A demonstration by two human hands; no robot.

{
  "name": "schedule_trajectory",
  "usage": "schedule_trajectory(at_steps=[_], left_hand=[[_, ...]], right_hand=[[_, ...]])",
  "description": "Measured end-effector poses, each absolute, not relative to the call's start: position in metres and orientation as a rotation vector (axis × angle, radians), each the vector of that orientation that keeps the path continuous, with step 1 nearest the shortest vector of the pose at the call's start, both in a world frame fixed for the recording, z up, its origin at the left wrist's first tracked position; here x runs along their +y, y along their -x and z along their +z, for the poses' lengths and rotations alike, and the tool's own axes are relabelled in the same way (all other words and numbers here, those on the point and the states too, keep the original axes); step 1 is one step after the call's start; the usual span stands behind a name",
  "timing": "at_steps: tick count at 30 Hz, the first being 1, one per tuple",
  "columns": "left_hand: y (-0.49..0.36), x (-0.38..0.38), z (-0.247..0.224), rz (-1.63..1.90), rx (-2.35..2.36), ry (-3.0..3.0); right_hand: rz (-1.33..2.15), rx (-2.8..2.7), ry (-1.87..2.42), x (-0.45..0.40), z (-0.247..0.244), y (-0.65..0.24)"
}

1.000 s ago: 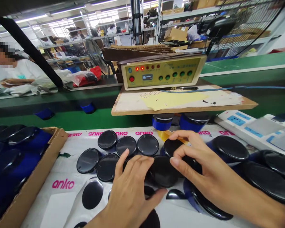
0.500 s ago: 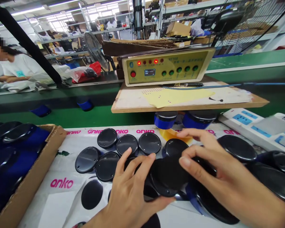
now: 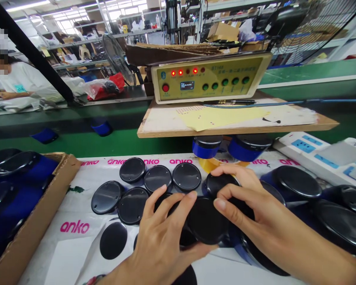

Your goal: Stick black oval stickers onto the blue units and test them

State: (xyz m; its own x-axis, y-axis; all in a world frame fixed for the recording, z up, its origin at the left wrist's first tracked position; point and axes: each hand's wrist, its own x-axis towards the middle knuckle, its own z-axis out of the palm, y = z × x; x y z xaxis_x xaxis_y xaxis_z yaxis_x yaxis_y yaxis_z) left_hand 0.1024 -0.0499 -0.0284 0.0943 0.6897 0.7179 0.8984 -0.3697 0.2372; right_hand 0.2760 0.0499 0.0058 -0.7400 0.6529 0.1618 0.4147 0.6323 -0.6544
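Observation:
Between my hands is a round black-topped unit [image 3: 208, 221], its face tilted toward me. My left hand [image 3: 163, 233] grips its left side, thumb below and fingers at the upper edge. My right hand [image 3: 255, 202] is at its upper right, with thumb and index finger pinched at the edge of a thin black disc that lies over the unit's top. Several round black caps, one of them a glossy cap [image 3: 186, 176], stand behind my left hand. A loose flat black disc [image 3: 113, 240] lies on white paper to the left.
A cardboard box [image 3: 37, 221] of blue and black units stands at the left. Behind, a wooden shelf [image 3: 225, 128] holds a tester with lit red lamps [image 3: 207, 79]. More black-topped units [image 3: 296, 182] and a white power strip [image 3: 311, 152] are at the right. A person sits far left.
My right hand has moved slightly left, and the thin disc has shifted left and down over the unit's top. Another red lamp is lit on the tester.

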Motion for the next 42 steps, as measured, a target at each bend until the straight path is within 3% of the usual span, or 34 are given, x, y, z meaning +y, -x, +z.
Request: schedule_trajectory(at_steps=[26, 33, 37, 42], left_hand=[[-0.102, -0.050, -0.026, -1.140, -1.571, 2.116], [-0.101, -0.049, -0.028, -1.115, -1.577, 2.130], [-0.102, -0.049, -0.025, -0.848, -1.523, 2.138], [-0.102, -0.046, -0.026, -0.639, -1.359, 2.078]], right_hand=[[0.531, -2.541, 0.743, 0.047, 0.001, -0.274], [0.289, -2.638, 0.762, 0.048, -0.001, -0.273], [0.036, -2.619, 0.866, 0.063, 0.026, -0.283], [0.049, -2.514, 1.251, 0.087, 0.073, -0.353]])
